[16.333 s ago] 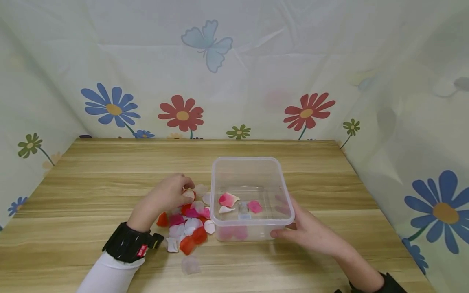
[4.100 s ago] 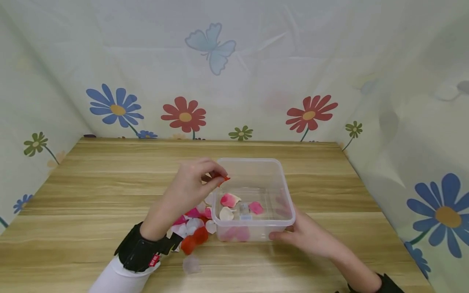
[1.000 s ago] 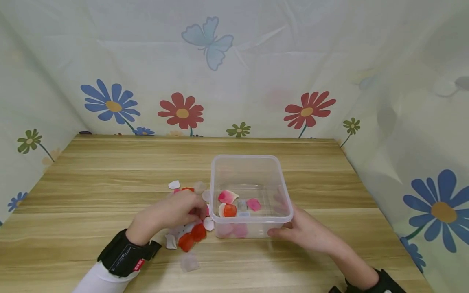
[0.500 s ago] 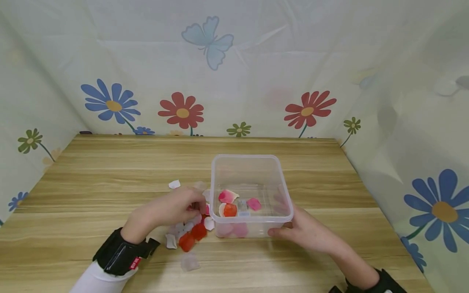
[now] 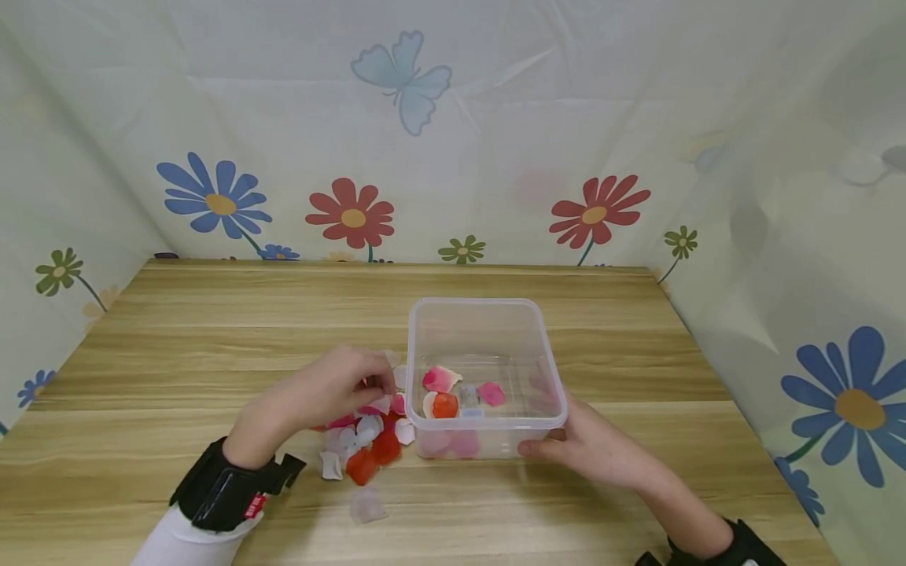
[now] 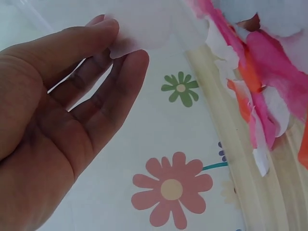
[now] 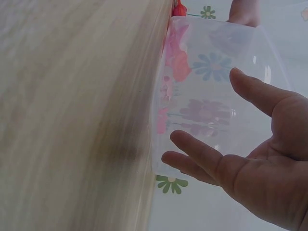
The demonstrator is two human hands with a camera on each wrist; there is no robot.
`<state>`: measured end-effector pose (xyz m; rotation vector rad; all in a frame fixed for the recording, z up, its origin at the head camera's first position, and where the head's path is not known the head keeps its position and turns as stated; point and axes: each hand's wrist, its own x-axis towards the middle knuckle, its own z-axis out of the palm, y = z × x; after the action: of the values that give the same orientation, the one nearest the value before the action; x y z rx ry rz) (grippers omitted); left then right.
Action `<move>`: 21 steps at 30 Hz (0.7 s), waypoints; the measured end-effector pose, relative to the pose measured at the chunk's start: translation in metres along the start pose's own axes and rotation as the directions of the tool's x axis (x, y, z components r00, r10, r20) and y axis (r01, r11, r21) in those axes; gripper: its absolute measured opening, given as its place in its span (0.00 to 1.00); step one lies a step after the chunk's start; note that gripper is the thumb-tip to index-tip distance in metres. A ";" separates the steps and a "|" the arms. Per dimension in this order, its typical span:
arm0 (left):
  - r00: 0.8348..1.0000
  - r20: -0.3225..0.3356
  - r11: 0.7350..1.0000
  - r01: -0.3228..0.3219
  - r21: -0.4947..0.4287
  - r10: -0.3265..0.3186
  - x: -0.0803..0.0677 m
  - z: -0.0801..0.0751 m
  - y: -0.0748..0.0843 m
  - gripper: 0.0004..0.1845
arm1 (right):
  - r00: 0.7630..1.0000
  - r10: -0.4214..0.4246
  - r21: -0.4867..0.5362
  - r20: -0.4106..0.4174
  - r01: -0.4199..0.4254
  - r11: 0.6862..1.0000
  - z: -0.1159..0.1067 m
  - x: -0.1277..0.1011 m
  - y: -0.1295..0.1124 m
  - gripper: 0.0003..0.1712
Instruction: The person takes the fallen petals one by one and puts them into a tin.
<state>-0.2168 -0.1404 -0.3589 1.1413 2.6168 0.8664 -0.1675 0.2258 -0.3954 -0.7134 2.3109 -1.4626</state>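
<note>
In the head view, my left hand (image 5: pixel 325 389) hovers over a pile of loose flower petals (image 5: pixel 364 436) in red, pink and white. Seen in the left wrist view, its thumb and fingertips pinch a thin white petal (image 6: pixel 139 29). A clear plastic box (image 5: pixel 488 305) stands right of the pile. Inside it lie a pink-and-white petal (image 5: pixel 440 380), a pink petal (image 5: pixel 491 394) and an orange-red petal (image 5: pixel 445 406) overlapping a white one. My right hand (image 5: pixel 602 448) touches the box's right front corner. In the right wrist view, its fingers (image 7: pixel 197 151) are spread and fairly straight.
A pale translucent petal (image 5: pixel 366 505) lies apart, nearer the front of the wooden table (image 5: pixel 602 503). Flower-printed cloth (image 5: pixel 467 157) hangs behind the table and along both sides.
My left hand has risen slightly from the pile, uncovering more petals. An orange-red petal has entered the box since about four seconds ago. My right hand has stayed by the box.
</note>
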 end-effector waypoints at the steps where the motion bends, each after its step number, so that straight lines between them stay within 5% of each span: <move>1: 1.000 -0.012 1.000 0.002 0.003 -0.002 0.000 -0.001 0.000 0.07 | 1.000 0.000 0.001 0.000 0.000 1.000 0.000 0.000 0.000 0.51; 7: 0.992 -0.128 0.999 -0.001 0.032 0.006 -0.002 -0.008 0.002 0.10 | 1.000 0.000 0.005 0.001 0.000 1.000 0.000 0.000 0.000 0.50; 11: 0.969 -0.246 0.998 -0.024 0.056 0.037 -0.003 -0.013 0.008 0.11 | 1.000 -0.001 0.013 0.005 0.001 1.000 0.000 0.000 0.000 0.50; 21: 0.842 -0.502 0.980 -0.156 0.127 0.199 0.000 -0.018 0.020 0.13 | 1.000 0.007 0.026 0.010 -0.007 1.000 0.000 0.000 0.000 0.51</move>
<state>-0.2111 -0.1373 -0.3323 1.3481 3.0201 1.2680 -0.1676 0.2255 -0.3952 -0.7030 2.2801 -1.4805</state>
